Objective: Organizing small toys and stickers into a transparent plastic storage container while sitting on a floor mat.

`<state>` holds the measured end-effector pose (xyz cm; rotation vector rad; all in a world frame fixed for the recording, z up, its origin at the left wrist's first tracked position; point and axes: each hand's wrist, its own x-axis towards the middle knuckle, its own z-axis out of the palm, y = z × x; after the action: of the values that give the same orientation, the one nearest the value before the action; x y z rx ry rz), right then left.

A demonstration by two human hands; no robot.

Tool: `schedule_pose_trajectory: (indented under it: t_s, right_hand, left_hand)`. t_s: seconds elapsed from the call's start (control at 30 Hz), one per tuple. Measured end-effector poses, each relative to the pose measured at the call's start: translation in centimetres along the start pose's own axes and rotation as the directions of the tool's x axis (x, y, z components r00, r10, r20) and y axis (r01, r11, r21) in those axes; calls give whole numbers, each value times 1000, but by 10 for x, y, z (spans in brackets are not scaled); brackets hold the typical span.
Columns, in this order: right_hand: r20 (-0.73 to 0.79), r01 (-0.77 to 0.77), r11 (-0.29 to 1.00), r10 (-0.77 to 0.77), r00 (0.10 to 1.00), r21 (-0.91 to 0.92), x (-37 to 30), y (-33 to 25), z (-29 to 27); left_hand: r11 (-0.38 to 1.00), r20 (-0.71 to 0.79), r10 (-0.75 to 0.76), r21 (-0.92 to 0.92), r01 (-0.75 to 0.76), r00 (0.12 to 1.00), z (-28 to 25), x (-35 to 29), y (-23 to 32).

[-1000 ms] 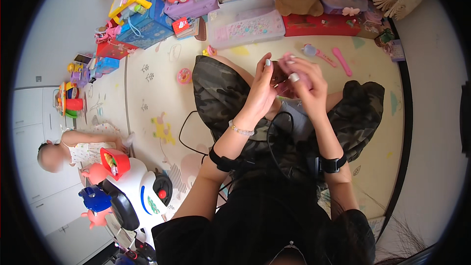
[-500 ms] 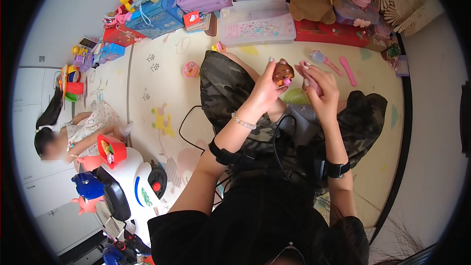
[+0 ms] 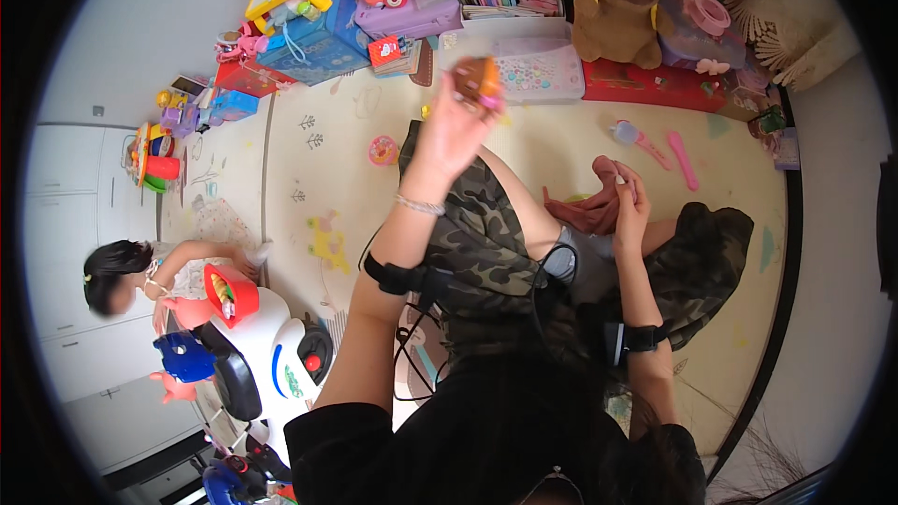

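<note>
My left hand (image 3: 451, 138) holds up a small brown toy figure (image 3: 474, 82) with orange and pink parts, near a clear plastic box. The toy is blurred by motion. Over my lap, my right hand (image 3: 633, 209) pinches the edge of a dusty-pink cloth (image 3: 597, 206), which hangs loosely across my bare leg. Part of a green round print or piece shows behind the cloth. Right of that hand lie a pink-handled toy with a clear round end (image 3: 640, 143) and a pink stick-shaped toy (image 3: 684, 160) on the mat.
A round pink toy (image 3: 383, 151) lies on the printed play mat (image 3: 299, 168). At the back stand the clear box (image 3: 538, 70), a plush bear-like toy (image 3: 617, 14) and a blue box (image 3: 323, 42). A child (image 3: 122, 271) sits at left beside a red container (image 3: 234, 297).
My left hand has lifted the brown toy away to the left and up. The pink cloth, bunched in my right hand before, now hangs spread, and that hand is lower. The child has turned.
</note>
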<state>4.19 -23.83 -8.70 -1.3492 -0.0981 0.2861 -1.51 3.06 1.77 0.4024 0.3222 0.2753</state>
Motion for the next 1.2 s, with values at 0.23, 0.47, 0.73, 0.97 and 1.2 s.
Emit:
schedule_pose_trajectory:
  t_s: [0.23,0.47,0.73,0.97,1.2]
  right_hand:
    - [70,-72,997,72,995,-15,4,11,1]
    - [-36,-145,989,145,989,0,16,34,-9]
    - [-58,-234,972,235,970,24,23,41,-5]
    - [-65,-342,936,348,935,83,26,30,1]
    - [-75,-310,944,319,945,115,26,33,0]
  left_hand:
    - [878,-276,136,478,14,951,-52,68,92]
    - [491,-312,178,850,191,933,-94,161,114]
    - [61,-148,412,989,135,899,-138,215,89]
    - [-167,-180,372,952,257,910,-111,208,79]
    - [-155,-227,341,944,293,912,-131,214,86]
